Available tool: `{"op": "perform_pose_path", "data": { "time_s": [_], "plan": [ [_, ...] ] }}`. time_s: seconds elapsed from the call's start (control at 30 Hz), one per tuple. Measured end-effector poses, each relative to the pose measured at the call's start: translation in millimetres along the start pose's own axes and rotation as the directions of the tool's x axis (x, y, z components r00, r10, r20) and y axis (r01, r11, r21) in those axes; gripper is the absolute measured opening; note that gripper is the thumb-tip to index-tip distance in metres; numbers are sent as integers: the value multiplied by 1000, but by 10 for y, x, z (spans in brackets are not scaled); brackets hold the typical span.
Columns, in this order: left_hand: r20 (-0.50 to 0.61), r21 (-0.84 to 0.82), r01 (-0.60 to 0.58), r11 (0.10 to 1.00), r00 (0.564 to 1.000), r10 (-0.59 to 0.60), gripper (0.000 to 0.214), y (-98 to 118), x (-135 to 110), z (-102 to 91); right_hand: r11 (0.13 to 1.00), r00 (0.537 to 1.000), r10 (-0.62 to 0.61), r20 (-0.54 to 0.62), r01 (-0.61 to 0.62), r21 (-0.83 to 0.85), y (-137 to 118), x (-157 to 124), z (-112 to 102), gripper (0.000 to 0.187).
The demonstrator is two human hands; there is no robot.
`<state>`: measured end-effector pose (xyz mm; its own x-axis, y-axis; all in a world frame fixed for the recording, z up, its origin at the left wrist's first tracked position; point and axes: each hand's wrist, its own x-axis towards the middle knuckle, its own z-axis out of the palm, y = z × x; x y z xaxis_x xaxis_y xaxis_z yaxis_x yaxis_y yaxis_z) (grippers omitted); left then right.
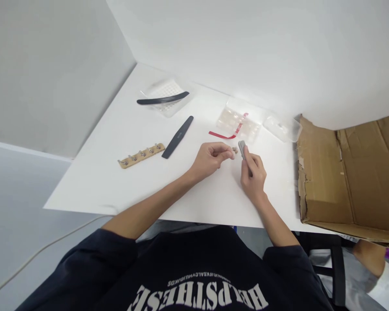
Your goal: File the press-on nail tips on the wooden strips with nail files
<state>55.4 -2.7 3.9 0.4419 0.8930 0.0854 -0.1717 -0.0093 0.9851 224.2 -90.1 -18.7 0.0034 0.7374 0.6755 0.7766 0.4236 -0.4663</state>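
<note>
My left hand (211, 160) is closed in a pinch above the white table. At its fingertips is a small pale piece with brownish-gold bits (234, 150), too small to make out well. My right hand (253, 176) is wrapped round a small grey tool with a rounded end (241, 146), whose lower part the fingers hide. A narrow gap separates the grey tool from the small piece. Just beyond both hands lies a clear plastic tray (225, 119) with pale compartments, and a red strip (225, 136) across it.
Left of my hands lie a dark nail file (178, 137) and a wooden strip with several metal clips (141, 155). A curved dark file (163, 99) rests on a clear box (171, 111). A clear lid (280, 127) and an open cardboard box (324, 190) are to the right.
</note>
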Motion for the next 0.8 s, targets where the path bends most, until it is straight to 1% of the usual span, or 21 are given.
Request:
{"op": "perform_pose_path", "data": {
  "time_s": [0.07, 0.13, 0.2, 0.23, 0.3, 0.37, 0.4, 0.47, 0.53, 0.63, 0.7, 0.77, 0.8],
  "plan": [
    [-8, 10, -11, 1000, 1000, 11, 17, 10, 3, -1, 1000, 999, -2, 34, 1, 11, 0, -7, 8, 63],
    [-22, 17, -11, 1000, 1000, 11, 15, 21, 4, -3, 999, 996, 41, 76, -41, 5, 6, -15, 13, 60],
    [-29, 15, -11, 1000, 1000, 11, 16, 29, 4, -6, 997, 997, 71, 39, -71, -9, 8, -20, 14, 59],
    [-28, 11, -16, 1000, 999, 17, 17, 30, 3, -7, 999, 999, 51, 18, -51, -4, 5, -20, 14, 60],
    [-24, 8, -24, 1000, 999, 24, 16, 28, 3, -10, 1000, 1000, 8, 25, -8, 15, -7, -14, 13, 63],
    [-27, 7, -22, 1000, 999, 22, 17, 23, 3, -12, 1000, 999, 14, 43, -14, 21, -23, -3, 10, 64],
    [-28, 8, -22, 1000, 999, 22, 18, 22, 4, -13, 1000, 999, 26, 35, -26, 15, -31, 2, 9, 64],
    [-32, 10, -32, 999, 999, 33, 19, 21, 5, -13, 1000, 1000, 0, 0, 0, 9, -43, 8, 7, 65],
    [-38, 16, -43, 999, 998, 44, 19, 22, 7, -11, 999, 999, -30, 28, 30, 20, -46, 9, 11, 67],
    [-38, 33, -36, 999, 999, 37, 17, 16, 8, -8, 1000, 999, 19, 31, -20, 20, -37, 4, 23, 64],
    [-36, 38, -45, 998, 998, 46, 15, 6, 6, -3, 1000, 999, 20, 35, -20, 17, -29, 0, 33, 63],
    [-34, 40, -52, 998, 998, 54, 15, -5, 2, 3, 1000, 998, 16, 68, -17, 20, -24, -3, 40, 61],
    [-32, 41, -49, 998, 998, 50, 15, -9, 0, 6, 999, 997, 35, 63, -36, 18, -22, -4, 42, 61]
  ]
}}
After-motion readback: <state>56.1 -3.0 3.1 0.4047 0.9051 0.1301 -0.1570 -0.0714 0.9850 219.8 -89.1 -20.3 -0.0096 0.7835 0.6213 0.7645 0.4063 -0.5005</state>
